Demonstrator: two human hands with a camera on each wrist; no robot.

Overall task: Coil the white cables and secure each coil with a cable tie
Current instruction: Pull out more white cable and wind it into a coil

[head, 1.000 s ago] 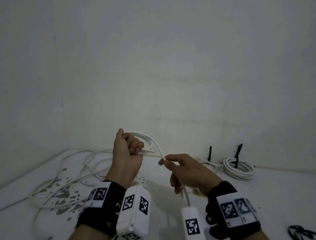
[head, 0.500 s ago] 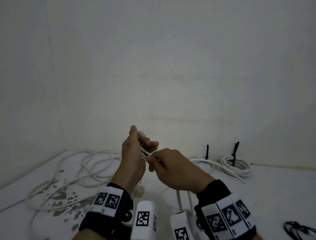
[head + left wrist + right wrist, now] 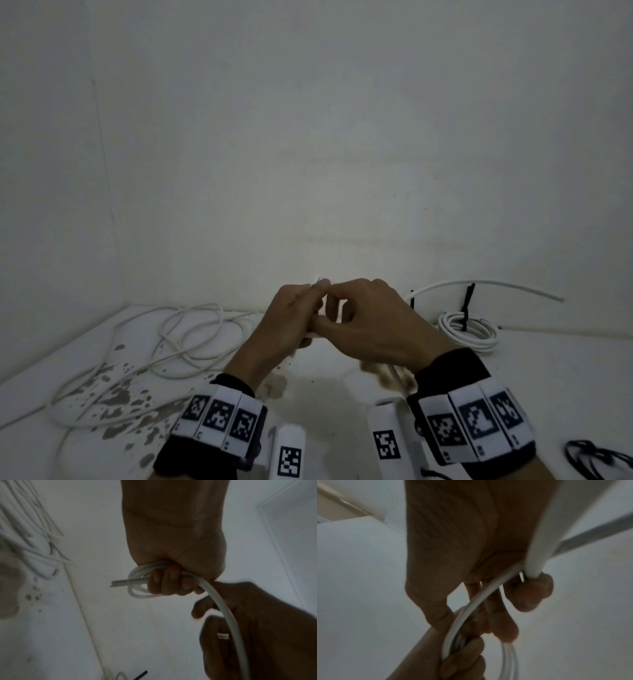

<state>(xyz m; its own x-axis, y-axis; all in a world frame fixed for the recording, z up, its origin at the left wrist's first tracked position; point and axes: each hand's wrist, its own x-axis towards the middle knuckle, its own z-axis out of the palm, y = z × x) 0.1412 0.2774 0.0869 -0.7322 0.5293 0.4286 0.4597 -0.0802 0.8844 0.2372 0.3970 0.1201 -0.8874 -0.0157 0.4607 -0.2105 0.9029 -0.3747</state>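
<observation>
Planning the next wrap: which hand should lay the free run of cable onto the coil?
Probably the right hand: the cable runs through its fingers, with the loose tail trailing to its right. The left hand grips the finished loops as anchor.

left hand (image 3: 291, 320) fisted, right hand (image 3: 371, 329) fingers curled, hands touching

Black wristbands (image 3: 219, 442), checkered white tags (image 3: 474, 421)
</observation>
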